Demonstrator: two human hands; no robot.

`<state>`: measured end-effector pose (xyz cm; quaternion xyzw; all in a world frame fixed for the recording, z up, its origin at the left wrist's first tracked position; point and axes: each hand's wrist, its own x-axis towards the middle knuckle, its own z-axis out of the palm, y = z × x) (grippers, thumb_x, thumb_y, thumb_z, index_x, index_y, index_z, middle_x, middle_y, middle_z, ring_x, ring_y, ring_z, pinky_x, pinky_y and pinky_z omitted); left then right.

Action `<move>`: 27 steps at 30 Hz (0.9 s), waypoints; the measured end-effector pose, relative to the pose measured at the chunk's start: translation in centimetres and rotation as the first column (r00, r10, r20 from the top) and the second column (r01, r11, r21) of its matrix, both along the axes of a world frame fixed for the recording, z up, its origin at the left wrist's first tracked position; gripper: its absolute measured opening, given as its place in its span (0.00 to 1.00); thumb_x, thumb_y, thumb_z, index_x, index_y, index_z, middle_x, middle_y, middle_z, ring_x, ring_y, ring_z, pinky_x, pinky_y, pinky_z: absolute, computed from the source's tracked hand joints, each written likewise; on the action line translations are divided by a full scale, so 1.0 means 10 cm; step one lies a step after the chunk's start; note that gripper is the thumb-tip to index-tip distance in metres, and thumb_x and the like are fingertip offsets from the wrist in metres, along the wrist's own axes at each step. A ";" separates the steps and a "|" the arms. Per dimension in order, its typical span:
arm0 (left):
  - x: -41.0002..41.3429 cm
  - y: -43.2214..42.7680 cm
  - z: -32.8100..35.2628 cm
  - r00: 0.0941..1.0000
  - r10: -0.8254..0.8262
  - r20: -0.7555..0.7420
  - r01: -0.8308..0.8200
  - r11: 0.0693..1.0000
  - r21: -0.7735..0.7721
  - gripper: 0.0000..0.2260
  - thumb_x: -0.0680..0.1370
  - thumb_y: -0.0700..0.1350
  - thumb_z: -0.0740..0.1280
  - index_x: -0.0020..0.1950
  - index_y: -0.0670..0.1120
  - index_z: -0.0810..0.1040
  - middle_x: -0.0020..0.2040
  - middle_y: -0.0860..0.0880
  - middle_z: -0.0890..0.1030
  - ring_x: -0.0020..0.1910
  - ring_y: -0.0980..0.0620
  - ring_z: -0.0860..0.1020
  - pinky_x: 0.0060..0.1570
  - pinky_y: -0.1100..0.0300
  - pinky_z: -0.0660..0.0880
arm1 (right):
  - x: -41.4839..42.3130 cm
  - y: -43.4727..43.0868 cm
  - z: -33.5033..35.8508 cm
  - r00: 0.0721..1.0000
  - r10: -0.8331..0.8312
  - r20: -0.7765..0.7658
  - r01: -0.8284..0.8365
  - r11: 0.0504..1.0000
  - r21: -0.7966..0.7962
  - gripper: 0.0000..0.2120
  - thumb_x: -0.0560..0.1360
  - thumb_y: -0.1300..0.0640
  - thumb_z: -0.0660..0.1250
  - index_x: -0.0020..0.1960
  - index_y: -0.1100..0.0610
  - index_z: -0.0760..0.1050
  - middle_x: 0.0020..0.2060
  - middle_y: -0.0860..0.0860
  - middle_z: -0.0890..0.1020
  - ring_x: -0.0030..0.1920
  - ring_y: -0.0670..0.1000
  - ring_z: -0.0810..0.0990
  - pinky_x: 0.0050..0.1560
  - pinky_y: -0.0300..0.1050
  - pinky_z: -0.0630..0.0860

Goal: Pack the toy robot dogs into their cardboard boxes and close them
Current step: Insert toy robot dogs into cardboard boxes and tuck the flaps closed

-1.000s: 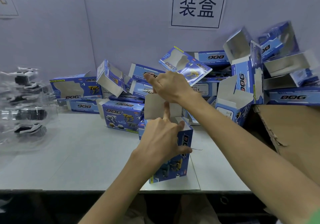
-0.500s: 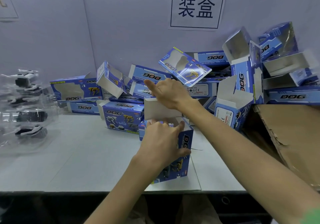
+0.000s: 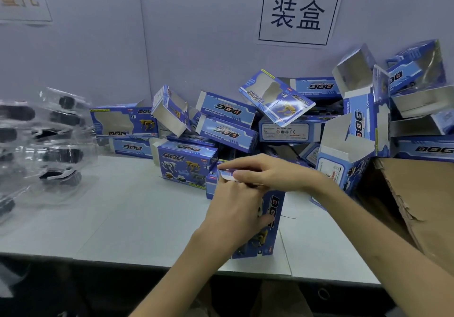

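Standing on end on bench [image 3: 122, 218]: box [image 3: 272, 216], long axis vertical, opening up; left grip [image 3: 235, 208] clasps its side, right grip [image 3: 270, 173] pinches top flap [image 3: 227, 173].

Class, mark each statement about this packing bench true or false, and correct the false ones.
1. The box being worked on stands upright near the front edge of the table. True.
2. The right hand lies flat on the table. False: it pinches the box's top flap.
3. The left hand grips the box's side. True.
4. The pile of boxes by the wall is red. False: they are blue.
5. Clear plastic trays lie on the left. True.
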<state>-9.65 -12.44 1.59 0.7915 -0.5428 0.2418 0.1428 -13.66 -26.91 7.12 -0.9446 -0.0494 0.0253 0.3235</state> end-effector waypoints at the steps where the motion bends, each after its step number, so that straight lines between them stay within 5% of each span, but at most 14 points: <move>1: 0.04 0.02 0.00 0.999 -0.038 0.005 0.038 0.999 -0.021 0.24 0.75 0.60 0.67 0.69 0.53 0.75 0.59 0.49 0.82 0.58 0.48 0.78 0.57 0.53 0.71 | 0.00 -0.03 0.04 1.000 0.007 0.000 -0.007 1.000 -0.008 0.16 0.82 0.45 0.60 0.70 0.38 0.73 0.65 0.35 0.76 0.62 0.35 0.74 0.58 0.32 0.72; 6: 0.22 0.14 -0.02 0.984 -0.172 0.044 0.174 0.983 -0.059 0.22 0.76 0.56 0.68 0.69 0.53 0.75 0.57 0.50 0.83 0.56 0.47 0.79 0.56 0.53 0.73 | -0.03 -0.07 0.07 0.989 -0.077 0.128 0.088 0.992 -0.086 0.14 0.81 0.47 0.64 0.66 0.38 0.77 0.46 0.29 0.81 0.49 0.32 0.78 0.45 0.25 0.72; 10: 0.18 0.27 -0.18 0.929 -0.356 -0.098 0.314 0.901 -0.299 0.11 0.79 0.47 0.64 0.59 0.49 0.81 0.58 0.53 0.82 0.59 0.52 0.78 0.67 0.57 0.67 | -0.05 -0.05 -0.05 0.956 -0.119 0.269 0.144 0.987 -0.074 0.14 0.81 0.53 0.66 0.66 0.45 0.78 0.33 0.26 0.78 0.37 0.30 0.77 0.37 0.24 0.70; 13: 0.05 0.33 -0.39 0.932 -0.351 -0.087 0.286 0.862 -0.419 0.08 0.78 0.47 0.64 0.52 0.49 0.82 0.60 0.53 0.81 0.63 0.55 0.76 0.75 0.53 0.59 | -0.06 0.00 -0.08 0.951 -0.134 0.278 0.161 0.984 -0.080 0.14 0.80 0.52 0.67 0.65 0.42 0.78 0.42 0.29 0.82 0.45 0.32 0.80 0.45 0.29 0.74; 17: -0.07 0.33 -0.51 0.948 -0.296 -0.118 0.219 0.874 -0.434 0.06 0.76 0.49 0.64 0.49 0.52 0.81 0.64 0.53 0.78 0.69 0.56 0.71 0.71 0.52 0.62 | -0.08 -0.01 -0.11 0.960 -0.111 0.256 0.140 0.986 -0.096 0.15 0.79 0.50 0.68 0.65 0.40 0.78 0.64 0.40 0.80 0.67 0.36 0.72 0.68 0.44 0.73; 27: -0.02 0.39 -0.53 0.923 -0.342 -0.175 0.257 0.888 -0.381 0.07 0.77 0.49 0.65 0.50 0.51 0.81 0.69 0.53 0.75 0.76 0.57 0.62 0.69 0.58 0.63 | -0.12 0.00 -0.07 0.984 -0.055 0.172 0.080 0.987 -0.142 0.16 0.81 0.51 0.65 0.67 0.40 0.75 0.69 0.37 0.74 0.70 0.33 0.66 0.70 0.39 0.66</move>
